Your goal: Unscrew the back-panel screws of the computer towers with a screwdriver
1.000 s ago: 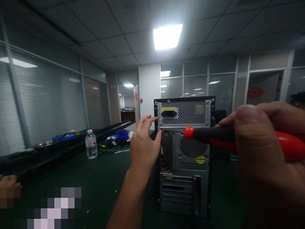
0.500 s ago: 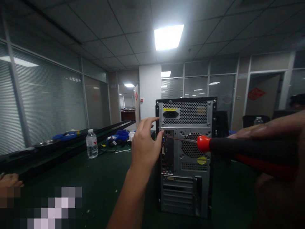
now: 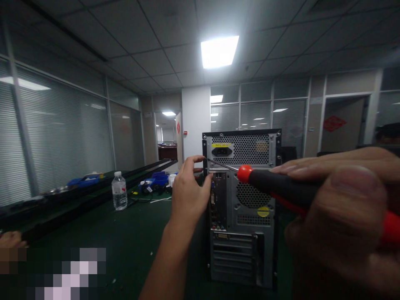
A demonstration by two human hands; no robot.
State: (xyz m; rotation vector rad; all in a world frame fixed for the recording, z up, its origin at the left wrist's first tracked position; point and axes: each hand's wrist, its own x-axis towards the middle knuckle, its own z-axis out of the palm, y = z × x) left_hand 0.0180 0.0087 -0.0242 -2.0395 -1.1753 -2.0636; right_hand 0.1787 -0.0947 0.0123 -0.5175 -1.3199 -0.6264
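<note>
A computer case (image 3: pixel 233 228) stands upright with its perforated metal rear panel facing me. My left hand (image 3: pixel 190 187) is at its upper left edge, thumb against the rear panel and index fingertip by the rim, steadying the case. The other fingertips are partly hidden behind the edge. My right hand (image 3: pixel 343 221) is closed around a screwdriver (image 3: pixel 281 185) with a black and red handle. Its thin shaft points left and slightly up, the tip at the case's left rim beside my left index finger. Whether it sits on a screw is too small to tell.
On the green table (image 3: pixel 84 233) to the left stands a water bottle (image 3: pixel 119 191). Blue bins (image 3: pixel 161 178) and cables lie farther back. Long black rails (image 3: pixel 78 206) run along the left. Another person's hand (image 3: pixel 12 240) shows at the left edge.
My right hand has brought the screwdriver left and forward, its tip rising from near my left thumb to the case's left rim by my index finger. My left hand stays nearly in place.
</note>
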